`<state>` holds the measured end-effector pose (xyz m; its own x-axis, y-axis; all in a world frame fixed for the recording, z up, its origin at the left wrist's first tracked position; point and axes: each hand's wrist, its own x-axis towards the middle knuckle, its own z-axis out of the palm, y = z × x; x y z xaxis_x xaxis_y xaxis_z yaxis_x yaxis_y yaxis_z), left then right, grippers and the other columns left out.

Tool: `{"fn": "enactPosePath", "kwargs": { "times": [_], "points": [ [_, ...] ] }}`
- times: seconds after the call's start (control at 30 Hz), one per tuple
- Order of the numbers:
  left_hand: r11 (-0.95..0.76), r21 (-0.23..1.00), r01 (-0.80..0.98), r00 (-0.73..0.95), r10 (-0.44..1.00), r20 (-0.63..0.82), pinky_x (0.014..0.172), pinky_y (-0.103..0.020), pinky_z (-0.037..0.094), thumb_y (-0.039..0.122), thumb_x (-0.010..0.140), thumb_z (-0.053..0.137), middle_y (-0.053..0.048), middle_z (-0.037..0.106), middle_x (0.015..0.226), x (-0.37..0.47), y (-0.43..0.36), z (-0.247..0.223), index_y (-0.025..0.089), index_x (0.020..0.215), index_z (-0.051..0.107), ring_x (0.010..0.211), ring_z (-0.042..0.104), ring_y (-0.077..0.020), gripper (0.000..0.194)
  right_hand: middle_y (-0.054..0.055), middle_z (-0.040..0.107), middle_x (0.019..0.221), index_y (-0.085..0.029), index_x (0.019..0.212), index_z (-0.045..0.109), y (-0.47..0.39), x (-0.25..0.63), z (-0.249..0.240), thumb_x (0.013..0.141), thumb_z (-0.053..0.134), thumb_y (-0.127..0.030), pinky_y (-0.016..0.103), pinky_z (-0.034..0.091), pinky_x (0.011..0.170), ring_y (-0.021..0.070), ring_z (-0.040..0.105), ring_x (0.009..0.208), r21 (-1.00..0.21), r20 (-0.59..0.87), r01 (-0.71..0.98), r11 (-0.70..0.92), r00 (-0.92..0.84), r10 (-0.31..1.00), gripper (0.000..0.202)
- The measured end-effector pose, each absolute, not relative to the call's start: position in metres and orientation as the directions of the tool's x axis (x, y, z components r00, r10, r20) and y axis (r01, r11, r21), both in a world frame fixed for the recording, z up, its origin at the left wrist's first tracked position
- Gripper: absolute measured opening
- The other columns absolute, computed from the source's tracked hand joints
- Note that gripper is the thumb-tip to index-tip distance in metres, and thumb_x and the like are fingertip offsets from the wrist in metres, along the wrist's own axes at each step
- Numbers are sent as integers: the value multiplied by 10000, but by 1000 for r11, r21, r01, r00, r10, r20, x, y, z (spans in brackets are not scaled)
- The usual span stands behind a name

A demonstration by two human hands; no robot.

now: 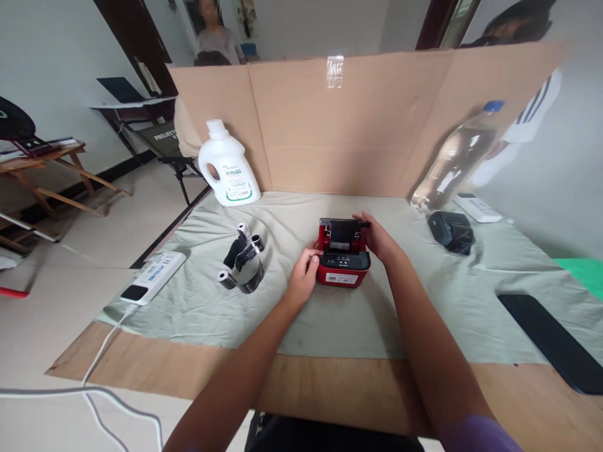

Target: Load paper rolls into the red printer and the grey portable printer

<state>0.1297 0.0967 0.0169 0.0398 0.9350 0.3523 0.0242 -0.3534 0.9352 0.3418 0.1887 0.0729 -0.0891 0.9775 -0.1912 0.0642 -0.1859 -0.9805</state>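
A small red and black label printer (345,276) sits on the cloth in front of me, with buttons on its black front panel and a white sticker below them. Its top is open, showing a dark ribbon roll inside. My left hand (304,273) is closed on its left side, thumb at the panel's edge. On the other side, my right hand (377,238) grips the upper right edge, its fingers partly hidden behind the printer. To the left lies loose black ribbon (253,282) on several small rolls, in an untidy loop.
A white jug (230,166) and a large clear bottle (456,157) stand before a cardboard screen (334,132). A cabled white device (153,279) lies left; a black object (451,232), a white device (478,207) and a dark phone (551,339) lie right. A person (219,41) is beyond the screen.
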Motion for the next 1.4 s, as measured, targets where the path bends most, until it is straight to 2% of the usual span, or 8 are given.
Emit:
{"fn": "enactPosePath", "kwargs": {
  "times": [0.17, 0.33, 0.43, 0.53, 0.77, 0.9, 1.07, 1.4],
  "points": [
    [-418, 908, 32, 77, 907, 415, 1196, -404, 274, 395, 998, 413, -64, 457, 1503, 127, 91, 16, 222, 1164, 594, 1422, 383, -227, 301, 69, 542, 1416, -238, 1447, 433, 187, 340, 80, 969, 259, -538, 270, 523, 836, 204, 641, 1080, -980, -198, 44, -196, -59, 978, 590],
    [-441, 895, 63, 94, 896, 435, 1167, -407, 326, 337, 989, 435, -69, 480, 1486, 125, 88, 20, 227, 1220, 586, 1390, 425, -230, 297, 121, 647, 1254, -189, 1388, 492, 180, 340, 101, 985, 198, -522, 316, 529, 786, 226, 676, 953, -960, -137, 234, -151, 75, 988, 600],
    [-448, 892, 59, 88, 893, 442, 1157, -403, 342, 323, 984, 442, -63, 499, 1471, 125, 88, 22, 230, 1218, 597, 1370, 449, -234, 296, 136, 715, 1031, -141, 1064, 684, 171, 339, 116, 924, 435, -406, 333, 504, 763, 255, 673, 868, -779, -38, 615, -119, 143, 989, 390],
    [-457, 887, 64, 87, 888, 451, 1135, -408, 371, 318, 980, 449, -67, 506, 1464, 125, 88, 23, 227, 1219, 599, 1359, 460, -244, 295, 104, 729, 904, -166, 881, 731, 163, 328, 124, 886, 510, -289, 336, 478, 800, 262, 666, 864, -528, 77, 845, 81, -47, 996, 253],
    [-466, 882, 75, 97, 883, 459, 1119, -417, 396, 324, 981, 454, -69, 503, 1466, 123, 89, 24, 227, 1225, 596, 1338, 480, -256, 299, 98, 741, 954, -194, 899, 757, 180, 293, 122, 788, 573, -99, 320, 476, 816, 269, 661, 945, -206, -142, 902, 380, -411, 900, 235],
    [-471, 879, 78, 95, 881, 463, 1118, -429, 402, 308, 975, 462, -65, 510, 1460, 122, 89, 25, 233, 1223, 598, 1335, 481, -259, 293, 76, 730, 827, -194, 864, 746, 197, 290, 126, 755, 655, -175, 316, 489, 700, 250, 666, 765, -201, -300, 914, 353, -401, 866, 143],
    [-472, 879, 67, 97, 880, 465, 1132, -430, 390, 290, 967, 473, -58, 524, 1448, 122, 89, 27, 240, 1214, 609, 1331, 486, -257, 287, 82, 735, 915, -187, 882, 747, 203, 293, 126, 816, 594, -193, 313, 489, 732, 245, 669, 830, -264, -320, 904, 337, -411, 854, 167],
    [-496, 862, 109, 105, 868, 486, 1117, -412, 410, 273, 966, 485, -60, 522, 1447, 121, 91, 25, 241, 1224, 598, 1313, 503, -233, 284, 94, 698, 920, -188, 865, 688, 189, 274, 128, 758, 642, -213, 416, 390, 889, 314, 611, 1001, 39, -312, 951, 305, -279, 908, 119]
  ]
}}
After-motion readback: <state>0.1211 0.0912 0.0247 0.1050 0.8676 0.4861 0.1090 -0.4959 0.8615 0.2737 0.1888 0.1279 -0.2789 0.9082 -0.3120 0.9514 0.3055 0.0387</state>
